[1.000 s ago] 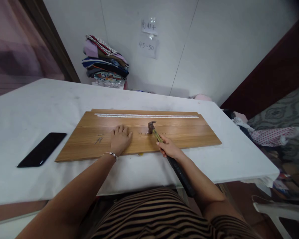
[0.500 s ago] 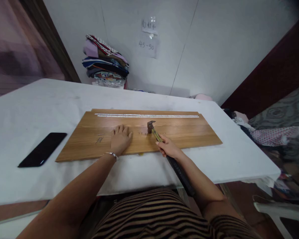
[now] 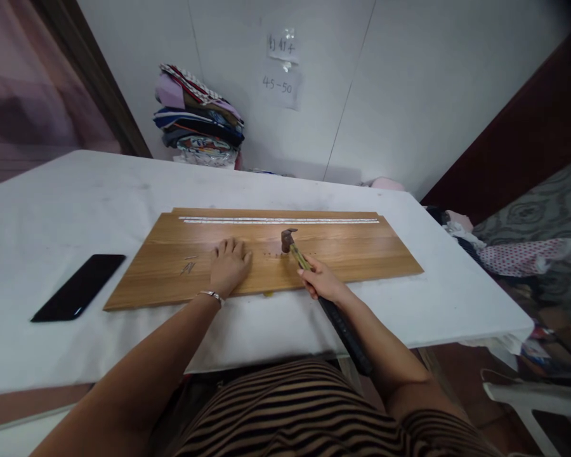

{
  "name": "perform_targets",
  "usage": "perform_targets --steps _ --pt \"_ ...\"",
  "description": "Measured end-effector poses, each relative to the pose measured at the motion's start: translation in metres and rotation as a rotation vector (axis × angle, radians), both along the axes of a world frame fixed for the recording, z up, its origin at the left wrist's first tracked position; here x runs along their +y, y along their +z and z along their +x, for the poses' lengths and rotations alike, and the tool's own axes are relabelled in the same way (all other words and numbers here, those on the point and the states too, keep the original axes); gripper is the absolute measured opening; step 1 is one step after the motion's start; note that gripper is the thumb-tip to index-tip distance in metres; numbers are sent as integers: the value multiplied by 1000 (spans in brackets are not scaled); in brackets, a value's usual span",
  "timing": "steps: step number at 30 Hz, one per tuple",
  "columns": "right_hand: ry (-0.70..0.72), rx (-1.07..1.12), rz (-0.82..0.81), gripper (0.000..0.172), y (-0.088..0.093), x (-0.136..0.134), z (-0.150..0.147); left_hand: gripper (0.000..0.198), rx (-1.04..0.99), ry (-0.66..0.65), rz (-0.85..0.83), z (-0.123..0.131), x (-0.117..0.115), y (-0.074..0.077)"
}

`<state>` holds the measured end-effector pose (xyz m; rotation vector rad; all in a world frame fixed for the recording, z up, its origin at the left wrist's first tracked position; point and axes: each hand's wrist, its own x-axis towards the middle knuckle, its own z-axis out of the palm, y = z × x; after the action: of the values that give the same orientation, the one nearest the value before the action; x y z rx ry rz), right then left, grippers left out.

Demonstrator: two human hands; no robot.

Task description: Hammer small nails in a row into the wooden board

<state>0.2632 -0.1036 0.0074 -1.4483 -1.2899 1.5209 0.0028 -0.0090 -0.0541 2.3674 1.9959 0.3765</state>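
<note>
Looks most like a room in a home, judging by folded cloth (image 3: 197, 120) stacked near the wall (image 3: 404, 82), a pinkish drape (image 3: 33, 108) and dotted cloth (image 3: 523, 257). Also has a white-covered table (image 3: 99, 190) and 2 handwritten papers (image 3: 280, 87), 1 reading "45-50".

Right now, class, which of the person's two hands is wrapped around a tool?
The right hand: it grips the hammer, whereas the left hand rests palm-down on the wooden board.
</note>
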Motion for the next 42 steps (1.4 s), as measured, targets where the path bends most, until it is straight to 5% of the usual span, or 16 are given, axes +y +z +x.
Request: perform_targets --steps 25,42 --pt "0 -31 0 71 3 -1 0 52 -18 15 -19 1 -1 2" --pt "-3 -19 -33 81 1 0 -4 55 -32 9 -31 1 -1 4"
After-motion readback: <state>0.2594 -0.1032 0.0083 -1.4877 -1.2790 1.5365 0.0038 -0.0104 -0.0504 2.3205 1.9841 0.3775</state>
